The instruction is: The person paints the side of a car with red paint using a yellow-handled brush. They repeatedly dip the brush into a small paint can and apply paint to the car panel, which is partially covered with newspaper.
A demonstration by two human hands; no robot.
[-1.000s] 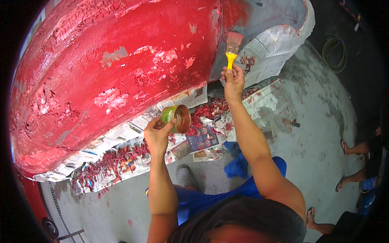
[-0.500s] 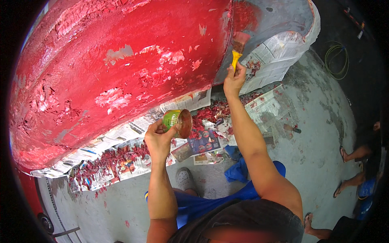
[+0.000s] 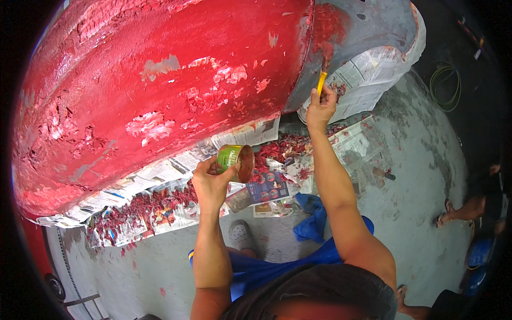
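My right hand (image 3: pixel 321 111) grips the yellow handle of a paintbrush (image 3: pixel 322 80). Its bristles, loaded with reddish stuff, press on a grey car panel (image 3: pixel 368 29), just below a smeared red patch (image 3: pixel 329 24). Lower and to the left, my left hand (image 3: pixel 209 184) holds a small green-labelled tub (image 3: pixel 228 158), tipped so its reddish-brown inside shows. Beside the grey panel curves a large red car panel (image 3: pixel 224 48), its paint blistered, wrinkled and partly peeled off.
Newspaper (image 3: pixel 373 69) lines the grey panel's lower edge. More sheets on the floor (image 3: pixel 416 176) bear red paint flakes (image 3: pixel 149 213). A scraper-like tool (image 3: pixel 384 174) and blue cloth (image 3: pixel 311 218) lie nearby. At right are a coiled hose (image 3: pixel 445 85) and another person's leg (image 3: pixel 464 210).
My right hand and the paintbrush have shifted slightly right, and the brush has turned more edge-on. The tub stays in my left hand. The person at the right has moved their legs.
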